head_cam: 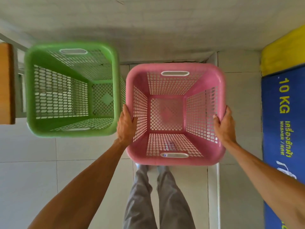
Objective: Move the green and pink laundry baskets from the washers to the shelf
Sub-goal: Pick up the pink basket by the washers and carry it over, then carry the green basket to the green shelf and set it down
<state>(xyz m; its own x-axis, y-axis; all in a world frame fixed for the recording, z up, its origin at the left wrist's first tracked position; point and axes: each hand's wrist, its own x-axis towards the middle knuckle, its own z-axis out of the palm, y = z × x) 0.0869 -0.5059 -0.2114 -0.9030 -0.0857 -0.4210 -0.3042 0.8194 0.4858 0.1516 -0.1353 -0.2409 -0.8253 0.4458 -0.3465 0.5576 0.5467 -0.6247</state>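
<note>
I look straight down into an empty pink laundry basket (175, 161) held in front of me above the tiled floor. My left hand (126, 124) grips its left rim and my right hand (224, 124) grips its right rim. An empty green laundry basket (72, 131) stands upright just to the left of the pink one, its right wall close to my left hand. Neither hand touches the green basket. What the green basket rests on is hidden beneath it.
A blue and yellow washer (283, 113) marked "10 KG" stands along the right edge. A wooden board (6, 83) with a grey metal frame sits at the far left. A white wall runs along the top. My legs (158, 200) stand on the pale floor tiles (41, 179).
</note>
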